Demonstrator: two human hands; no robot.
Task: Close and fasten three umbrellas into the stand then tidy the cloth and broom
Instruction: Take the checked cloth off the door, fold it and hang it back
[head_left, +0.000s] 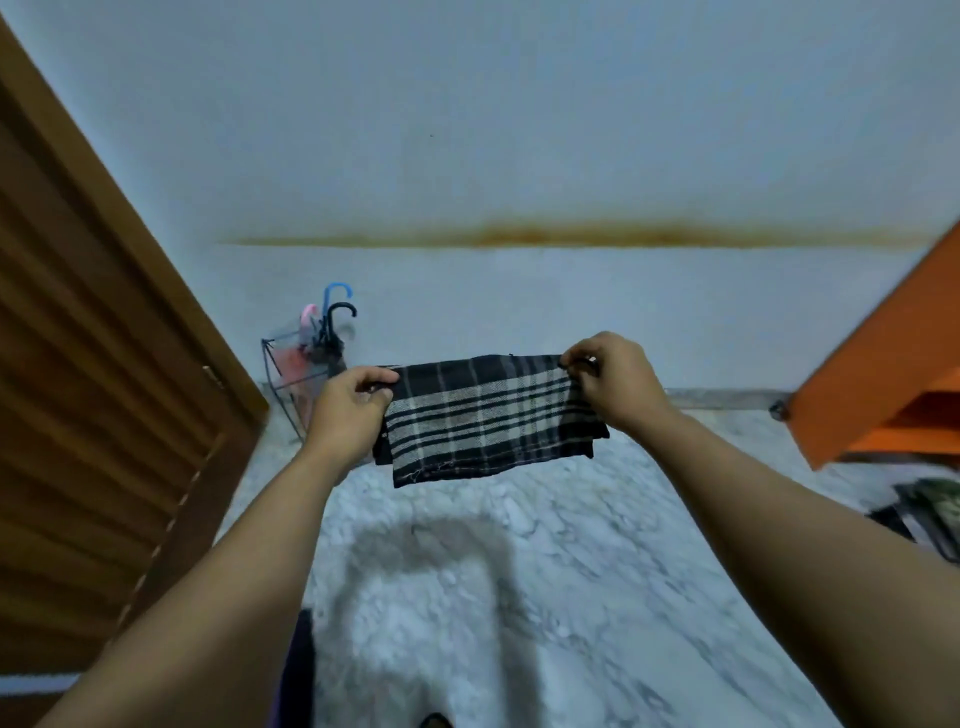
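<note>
My left hand (349, 400) and right hand (613, 382) each pinch a top corner of the folded checked cloth (483, 415), held up flat.

Black-and-white plaid cloth (483, 415) folded, hanging mid-air; three closed umbrellas (324, 338) upright in wire stand (278, 364).

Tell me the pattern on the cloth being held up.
The cloth is black with pale cream plaid stripes; the head view shows it.
</note>
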